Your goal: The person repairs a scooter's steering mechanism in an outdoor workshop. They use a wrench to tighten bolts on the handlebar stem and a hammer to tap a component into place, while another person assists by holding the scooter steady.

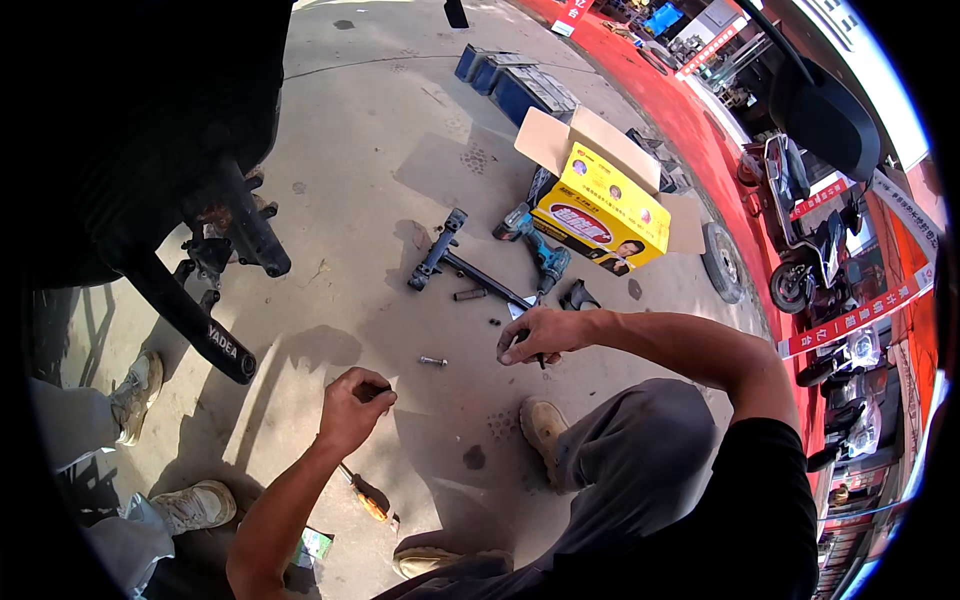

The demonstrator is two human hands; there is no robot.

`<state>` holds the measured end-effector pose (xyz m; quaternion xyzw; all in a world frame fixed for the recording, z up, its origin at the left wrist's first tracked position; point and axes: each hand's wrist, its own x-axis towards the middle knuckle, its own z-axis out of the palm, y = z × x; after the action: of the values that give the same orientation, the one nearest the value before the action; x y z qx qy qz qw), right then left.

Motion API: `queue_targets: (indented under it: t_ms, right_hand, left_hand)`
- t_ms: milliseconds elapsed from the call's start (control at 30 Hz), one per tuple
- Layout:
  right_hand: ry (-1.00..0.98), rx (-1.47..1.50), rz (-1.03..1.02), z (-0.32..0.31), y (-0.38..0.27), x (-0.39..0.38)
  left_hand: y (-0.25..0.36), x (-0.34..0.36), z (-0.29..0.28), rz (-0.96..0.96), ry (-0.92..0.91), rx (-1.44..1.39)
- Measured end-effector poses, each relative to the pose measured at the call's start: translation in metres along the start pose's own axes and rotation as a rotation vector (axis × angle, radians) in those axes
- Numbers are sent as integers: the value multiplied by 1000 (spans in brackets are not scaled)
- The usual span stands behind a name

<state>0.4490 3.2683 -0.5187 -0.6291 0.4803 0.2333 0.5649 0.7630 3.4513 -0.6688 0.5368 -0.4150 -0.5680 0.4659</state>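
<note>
My left hand [352, 408] is closed above the ground, with a small dark thing pinched at its fingertips that I cannot make out. My right hand [545, 336] grips a thin, dark, rod-like piece whose tip sticks out below the fingers. Between the hands, a silver bolt [432, 361] lies on the concrete. Beyond the right hand are a black metal bar with a cross-piece [436, 250], a short dark tube [469, 294] and a teal cordless power tool [548, 262]. An orange-handled screwdriver [368, 503] rests near my left forearm.
A dark vehicle's black arm [190, 315] juts in from the left. Another person's shoes [200, 506] stand at lower left. An opened yellow carton [605, 205], blue batteries [520, 88] and a wheel [722, 262] lie farther off. A green packet [314, 546] is at the bottom.
</note>
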Motion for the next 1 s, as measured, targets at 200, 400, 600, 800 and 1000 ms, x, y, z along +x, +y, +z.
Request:
queue_targets:
  t_ms: [200, 400, 600, 800, 1000]
  right_hand:
    - [-246, 226, -398, 45, 2, 39]
    - [-93, 144, -627, 23, 56, 47]
    - [377, 112, -679, -119, 170, 22]
    - [1311, 368, -363, -374, 282, -35]
    - [1449, -179, -64, -481, 331, -15]
  left_hand:
    - [86, 0, 79, -115, 161, 55]
    - [88, 40, 143, -247, 237, 173]
    - [78, 82, 190, -306, 54, 184]
    - [91, 88, 214, -523, 32, 223]
    - [78, 54, 186, -622, 91, 216]
